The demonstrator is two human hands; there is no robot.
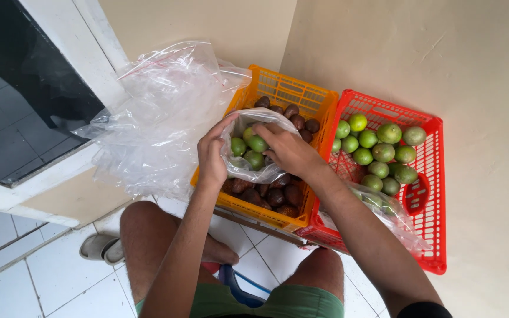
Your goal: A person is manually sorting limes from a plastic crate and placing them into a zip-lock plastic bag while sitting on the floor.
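Seated over two crates, you reach forward with both forearms angled inward, wrists bent down. Your left hand (pixel 212 154) grips the near rim of a small clear plastic bag (pixel 248 150), fingers curled together around the film, thumb up at the opening. Your right hand (pixel 287 150) comes in from the opposite side, palm down, fingers curled into the bag's mouth; their tips are hidden, so whether they pinch a fruit cannot be told. The bag, holding a few green limes (pixel 254 150), rests on brown fruit (pixel 275 194) in the orange crate (pixel 301 94), just beside a red crate (pixel 434 194) of limes. A heap of loose clear bags (pixel 160 112) lies left.
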